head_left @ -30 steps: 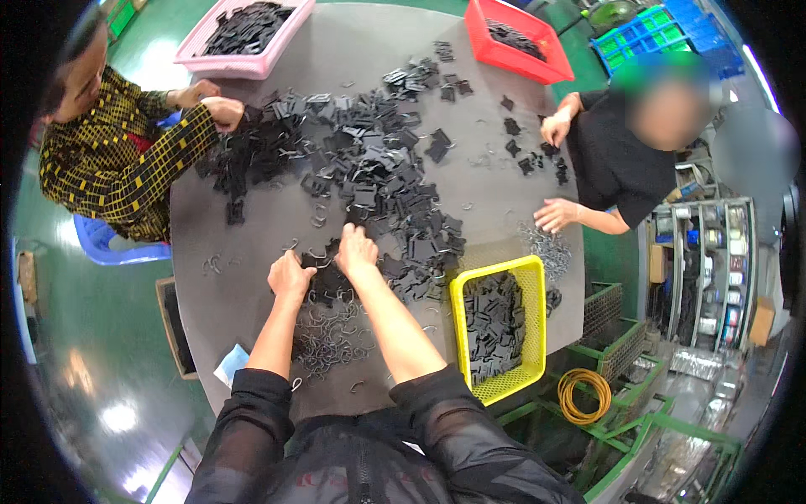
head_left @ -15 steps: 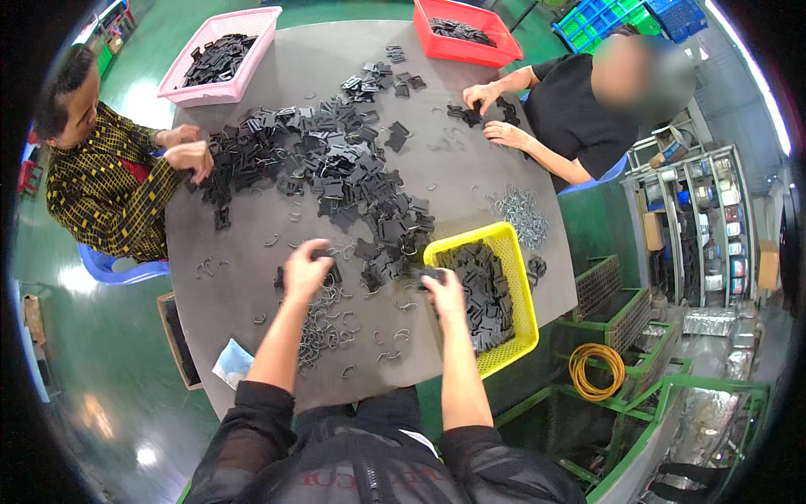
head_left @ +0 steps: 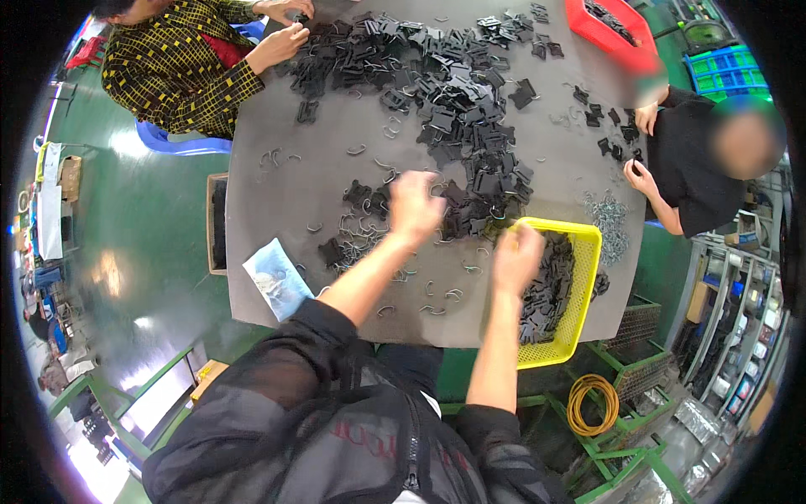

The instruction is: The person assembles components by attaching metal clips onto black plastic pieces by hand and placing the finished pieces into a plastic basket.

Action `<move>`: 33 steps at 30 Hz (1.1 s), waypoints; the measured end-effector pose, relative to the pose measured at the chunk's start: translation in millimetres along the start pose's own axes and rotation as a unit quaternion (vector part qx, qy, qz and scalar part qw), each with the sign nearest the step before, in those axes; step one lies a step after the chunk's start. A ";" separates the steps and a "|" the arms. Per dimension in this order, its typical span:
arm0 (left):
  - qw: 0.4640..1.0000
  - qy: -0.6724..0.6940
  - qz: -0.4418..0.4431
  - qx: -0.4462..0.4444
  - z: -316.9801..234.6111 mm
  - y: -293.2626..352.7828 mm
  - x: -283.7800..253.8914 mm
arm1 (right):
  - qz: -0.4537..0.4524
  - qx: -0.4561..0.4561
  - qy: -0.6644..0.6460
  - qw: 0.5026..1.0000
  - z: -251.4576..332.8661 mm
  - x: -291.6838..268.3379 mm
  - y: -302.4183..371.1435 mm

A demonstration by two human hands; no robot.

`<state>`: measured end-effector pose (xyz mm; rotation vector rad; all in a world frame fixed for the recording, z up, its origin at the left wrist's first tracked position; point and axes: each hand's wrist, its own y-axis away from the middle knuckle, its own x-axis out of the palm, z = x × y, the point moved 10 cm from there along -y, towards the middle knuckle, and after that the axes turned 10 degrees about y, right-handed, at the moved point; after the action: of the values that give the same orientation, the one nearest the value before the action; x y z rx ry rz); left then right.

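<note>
My left hand (head_left: 416,208) is over the table beside the near edge of a long heap of flat black plastic pieces (head_left: 466,118). Motion smears its fingers, and whatever they may hold is hidden. My right hand (head_left: 515,256), also blurred, has its fingers curled at the left rim of a yellow plastic basket (head_left: 589,277). What those fingers hold cannot be made out. Inside the basket lie many similar black pieces (head_left: 547,294). Bent wire hooks (head_left: 359,244) and a few black pieces lie to the left of my left hand.
A blue-and-white packet (head_left: 279,277) lies near the front left edge. Behind the basket is a pile of small metal parts (head_left: 606,223). Two co-workers handle black pieces at the far left and right. A red basket (head_left: 609,29) stands at the back right.
The view has shifted, so the table appears lower left to right differently. My left hand has moved toward the heap, while my right hand stays by the basket; the black piece seen in it is no longer visible.
</note>
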<state>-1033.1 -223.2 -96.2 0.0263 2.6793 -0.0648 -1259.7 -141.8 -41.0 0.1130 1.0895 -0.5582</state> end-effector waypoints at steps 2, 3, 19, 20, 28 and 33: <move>0.968 -0.197 -0.105 -0.113 74.6 10.8 -73.6 | 0.176 -0.128 0.050 0.975 73.2 100.4 30.4; 0.958 -0.228 -0.122 -0.122 86.0 17.4 -87.7 | 0.201 -0.128 0.036 0.971 83.2 117.0 38.6; 0.833 0.393 0.097 -0.377 152.4 8.8 -101.3 | 0.453 0.257 -0.493 0.697 53.7 166.8 38.7; 0.830 0.360 0.138 -0.402 156.5 10.1 -87.6 | 0.447 0.276 -0.506 0.684 43.1 174.3 37.9; 0.938 -0.264 0.225 0.012 87.2 3.3 -44.3 | 0.316 0.059 0.155 0.934 79.6 191.9 41.5; 0.964 -0.151 0.217 0.005 75.0 0.7 -67.1 | 0.333 0.094 0.099 0.933 59.5 186.3 41.6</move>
<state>-939.6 -226.9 -133.5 0.5594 2.3112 0.0541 -1128.2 -196.8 -181.3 0.6935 1.1078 -0.0325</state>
